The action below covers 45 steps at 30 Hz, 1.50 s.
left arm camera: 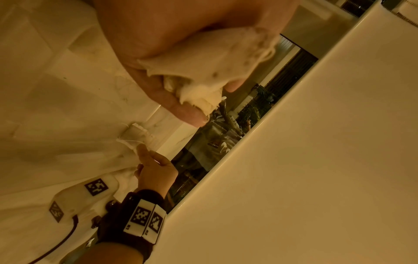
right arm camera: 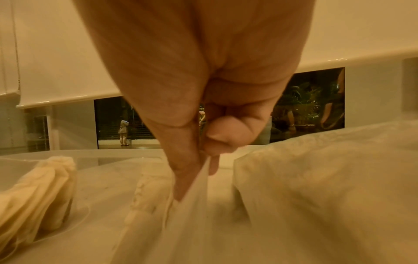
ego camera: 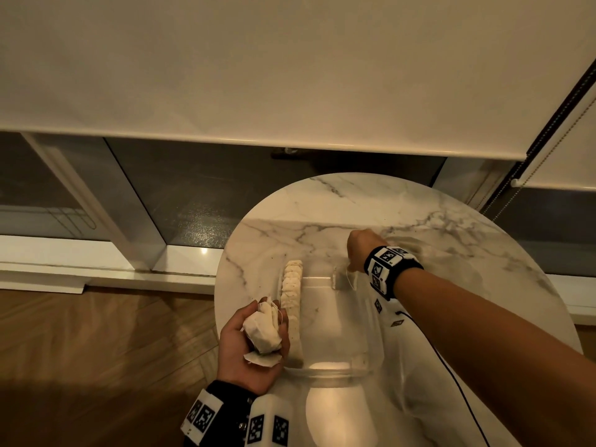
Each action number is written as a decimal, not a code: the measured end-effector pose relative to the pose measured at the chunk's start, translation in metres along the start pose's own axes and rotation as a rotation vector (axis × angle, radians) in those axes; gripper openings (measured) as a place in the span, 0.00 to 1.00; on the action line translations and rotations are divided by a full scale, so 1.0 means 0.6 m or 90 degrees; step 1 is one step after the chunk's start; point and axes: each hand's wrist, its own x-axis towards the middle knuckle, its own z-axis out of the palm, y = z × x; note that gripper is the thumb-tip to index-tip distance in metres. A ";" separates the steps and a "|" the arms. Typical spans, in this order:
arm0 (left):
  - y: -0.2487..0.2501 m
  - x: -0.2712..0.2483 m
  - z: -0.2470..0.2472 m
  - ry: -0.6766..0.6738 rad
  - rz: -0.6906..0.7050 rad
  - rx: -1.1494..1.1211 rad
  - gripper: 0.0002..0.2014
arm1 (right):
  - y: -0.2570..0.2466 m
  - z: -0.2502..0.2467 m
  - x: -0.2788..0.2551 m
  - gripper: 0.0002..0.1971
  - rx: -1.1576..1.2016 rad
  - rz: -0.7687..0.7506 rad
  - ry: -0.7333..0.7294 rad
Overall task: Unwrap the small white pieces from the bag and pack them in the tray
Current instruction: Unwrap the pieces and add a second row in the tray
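A clear plastic tray stands mid-table, with a row of small white pieces lined up along its left wall. My left hand, palm up beside the tray's near left corner, holds a bundle of white pieces with strings. The right hand hovers over the tray's far right corner, thumb and forefinger pinching one thin white piece that hangs down into the tray. The right wrist view shows that pinch on the piece, with the packed row to its left.
The round marble table ends close on the left over wooden floor. Crumpled clear bag plastic lies right of the tray. A black cable runs along my right forearm. A window with a roller blind stands behind.
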 end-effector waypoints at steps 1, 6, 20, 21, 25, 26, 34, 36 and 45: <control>0.002 -0.001 -0.002 -0.010 0.006 -0.004 0.20 | -0.003 0.001 0.002 0.16 0.005 -0.003 0.005; 0.009 -0.008 0.000 -0.009 0.023 -0.011 0.20 | 0.001 0.003 0.002 0.19 0.060 0.008 0.001; -0.023 -0.004 0.043 0.007 0.025 0.059 0.09 | -0.100 -0.088 -0.292 0.12 0.452 -0.358 0.000; -0.025 -0.004 0.046 0.019 0.032 0.065 0.10 | -0.108 -0.082 -0.309 0.14 0.429 -0.394 -0.004; -0.032 -0.008 0.053 0.036 0.024 0.040 0.09 | -0.127 -0.042 -0.342 0.15 0.381 -0.454 0.048; -0.032 -0.008 0.053 0.037 0.021 0.037 0.09 | -0.128 -0.033 -0.343 0.14 0.387 -0.456 0.057; -0.032 -0.003 0.054 0.096 0.065 0.045 0.10 | -0.123 -0.020 -0.342 0.04 0.460 -0.437 0.051; -0.031 -0.002 0.056 0.097 0.062 0.046 0.11 | -0.121 -0.026 -0.342 0.03 0.511 -0.429 0.041; -0.014 -0.004 0.042 0.107 0.064 0.014 0.27 | -0.093 -0.067 -0.321 0.02 0.687 -0.368 -0.037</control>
